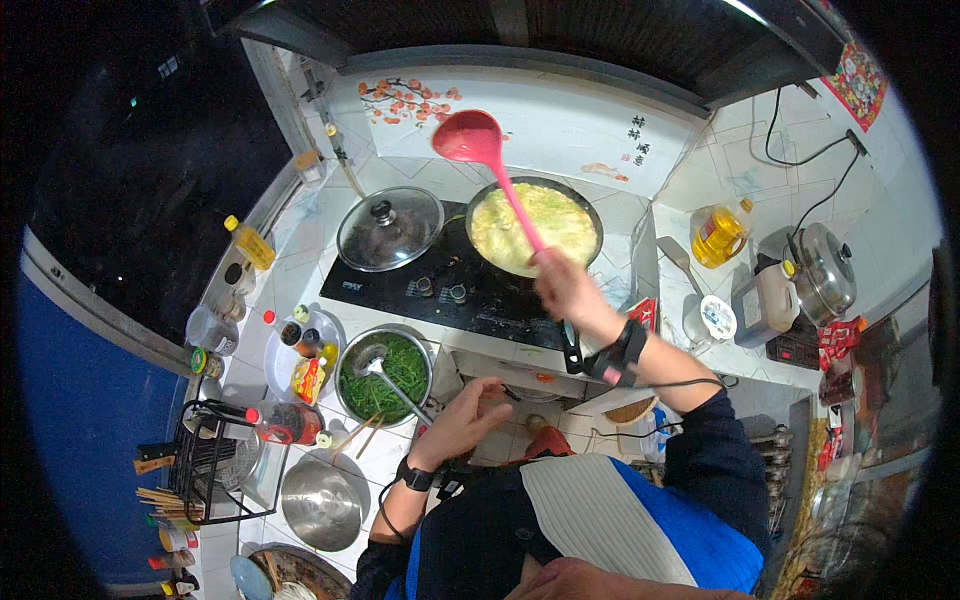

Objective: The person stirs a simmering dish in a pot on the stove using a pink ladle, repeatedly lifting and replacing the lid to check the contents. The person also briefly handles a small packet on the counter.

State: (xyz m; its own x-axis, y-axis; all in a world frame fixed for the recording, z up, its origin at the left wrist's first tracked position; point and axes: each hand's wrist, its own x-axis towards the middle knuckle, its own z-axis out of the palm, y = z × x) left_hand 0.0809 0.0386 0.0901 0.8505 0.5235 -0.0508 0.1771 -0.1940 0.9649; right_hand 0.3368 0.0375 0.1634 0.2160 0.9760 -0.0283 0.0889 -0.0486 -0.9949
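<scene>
My right hand (570, 292) is closed round the handle of a red ladle (468, 138), whose bowl is raised at the far side of the hob. Below the ladle's handle, a dark pan (597, 247) on the hob holds bubbling pale yellow food with green bits (535, 225). My left hand (462, 420) is open and holds nothing, its fingers stretched out near the counter's front edge. Beside it stands a metal bowl (345, 395) of chopped greens (388, 378). A metal ladle (398, 388) rests in that bowl.
A glass lid (390, 228) lies on the black hob (480, 300), left of the pan. Further left are an oil bottle (250, 243), a plate of condiments (283, 370) and a steel bowl (322, 503). On the right stand another oil bottle (720, 235), a spatula (680, 255) and a lidded pot (825, 268).
</scene>
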